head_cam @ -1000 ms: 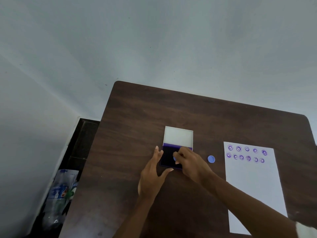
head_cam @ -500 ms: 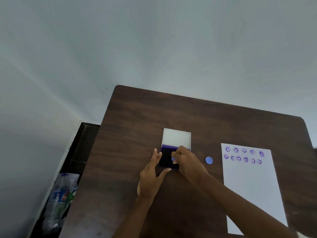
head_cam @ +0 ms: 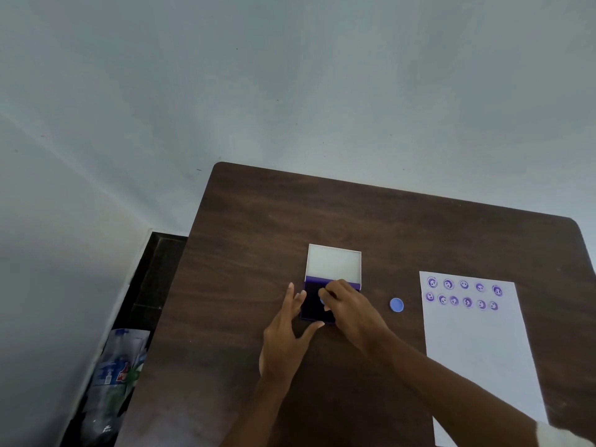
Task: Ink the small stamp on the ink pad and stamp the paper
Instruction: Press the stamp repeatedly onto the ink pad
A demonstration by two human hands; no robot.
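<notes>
Right hand [head_cam: 350, 309]: fingers bunched together and pinched on the small stamp [head_cam: 322, 301], of which only a sliver of blue shows under the fingertips. It is pressed down on the dark pad surface.

Left hand [head_cam: 285, 337]: flat and spread, holding nothing; fingertips rest against the left edge of the ink pad [head_cam: 312, 304], thumb at its near corner, apparently bracing it.

Small stamp: judged light, rigid plastic, short and hard to see around. Best taken by its sides between thumb and two fingers, clear of the inked face, which will smear on skin.

Ink pad: shallow case, its white lid [head_cam: 333, 264] folded open away from the person. Judged light enough to slide or lift with the stamp, hence the bracing.

Blue cap [head_cam: 396, 305]: round, lying loose on the table [head_cam: 258, 227] between pad and paper.

Paper [head_cam: 477, 343]: single white sheet to the right, well apart from the pad; two rows of purple prints [head_cam: 463, 295] across its far end. Thin and unweighted, likely to shift under a stamp.
</notes>
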